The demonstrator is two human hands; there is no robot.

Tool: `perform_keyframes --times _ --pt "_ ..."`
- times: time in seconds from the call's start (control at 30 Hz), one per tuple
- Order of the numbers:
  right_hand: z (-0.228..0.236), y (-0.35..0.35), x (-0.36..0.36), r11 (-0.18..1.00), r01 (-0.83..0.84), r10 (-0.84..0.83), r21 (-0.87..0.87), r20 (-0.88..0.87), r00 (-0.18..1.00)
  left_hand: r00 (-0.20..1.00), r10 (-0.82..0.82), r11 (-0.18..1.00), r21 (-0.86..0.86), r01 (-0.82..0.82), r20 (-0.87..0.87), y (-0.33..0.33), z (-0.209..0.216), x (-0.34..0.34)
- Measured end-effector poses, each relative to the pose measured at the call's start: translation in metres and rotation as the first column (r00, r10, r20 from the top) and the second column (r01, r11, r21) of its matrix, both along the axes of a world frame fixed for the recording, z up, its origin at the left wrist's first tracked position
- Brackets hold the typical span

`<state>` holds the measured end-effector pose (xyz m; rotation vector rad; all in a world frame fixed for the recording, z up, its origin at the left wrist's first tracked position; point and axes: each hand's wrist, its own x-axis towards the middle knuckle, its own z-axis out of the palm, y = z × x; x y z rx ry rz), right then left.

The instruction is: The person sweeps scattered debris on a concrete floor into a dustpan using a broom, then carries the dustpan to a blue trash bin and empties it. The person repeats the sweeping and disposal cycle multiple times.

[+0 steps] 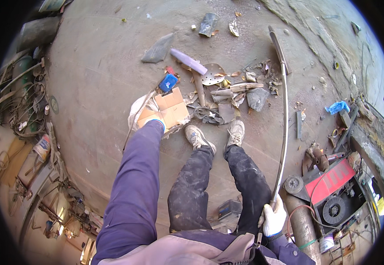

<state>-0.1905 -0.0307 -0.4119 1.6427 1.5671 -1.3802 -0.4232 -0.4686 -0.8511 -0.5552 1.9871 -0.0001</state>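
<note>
Pole (285, 119) is gripped near its lower end, a hold that should favour reach toward one o'clock. Right hand (273, 218) closes round it beside the right leg (250, 187). Left arm (134, 176) extends to cardboard (172, 107) at eleven o'clock; left hand (159, 121) is mostly hidden, its grip impossible to tell.

Room over floor (90, 97) at our left, scrap heap (226, 111) before our shoes (196, 136), long pole (284, 132) barring our right
</note>
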Motion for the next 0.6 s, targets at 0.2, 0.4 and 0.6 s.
perform_keyframes --times 0.2,0.4,0.6 --pt "0.011 0.008 -0.005 1.000 -0.007 0.007 0.013 0.037 0.999 0.527 -0.813 0.504 0.154 0.850 -0.249 0.093 0.075 -0.098" --pt "-0.019 0.017 -0.002 0.995 0.092 -0.092 0.025 0.019 0.996 0.111 -0.751 0.130 0.019 0.991 -0.651 0.213 0.012 -0.171" --pt "-0.055 0.034 0.013 0.985 0.124 -0.137 0.118 0.108 0.985 0.034 -0.744 0.073 -0.031 0.997 -0.668 0.264 -0.061 -0.166"
